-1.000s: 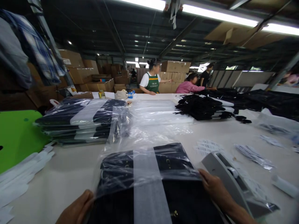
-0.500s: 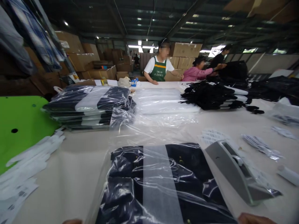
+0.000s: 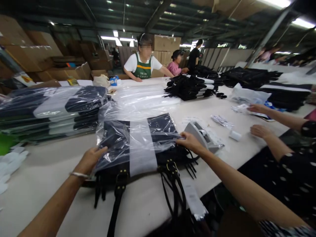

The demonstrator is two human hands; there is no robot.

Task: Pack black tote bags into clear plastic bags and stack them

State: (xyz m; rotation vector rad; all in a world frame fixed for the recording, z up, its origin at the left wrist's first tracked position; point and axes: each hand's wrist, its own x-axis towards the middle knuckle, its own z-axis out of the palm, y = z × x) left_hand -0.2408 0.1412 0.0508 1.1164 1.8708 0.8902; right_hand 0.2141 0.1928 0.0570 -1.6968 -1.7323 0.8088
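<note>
A black handbag [image 3: 163, 156] with a white band [image 3: 142, 144] across its middle lies flat in front of me. A clear plastic bag [image 3: 116, 131] covers its far part. The near edge, with metal rings, straps [image 3: 119, 197] and tassels, sticks out of the plastic towards me. My left hand [image 3: 90, 159] pinches the plastic bag at its left edge, thumb on top. At the right edge, my right hand [image 3: 190, 142] is closed on the same plastic, fingertips over the handbag. Beside my right hand stands a grey tape dispenser [image 3: 201, 133].
At the left lies a stack of wrapped bags [image 3: 56, 108]; flat plastic bags [image 3: 145, 95] lie behind the handbag. Black tasselled bags [image 3: 187, 87] are piled farther right. A co-worker's hands [image 3: 260, 131] reach in from the right, near a white roll [image 3: 235, 135]. A person in a green apron [image 3: 143, 69] stands opposite.
My view has swung right and taken in more of the near table. Both hands, barely visible before at the lower edge, now show on the plastic. A co-worker's arms have come into view.
</note>
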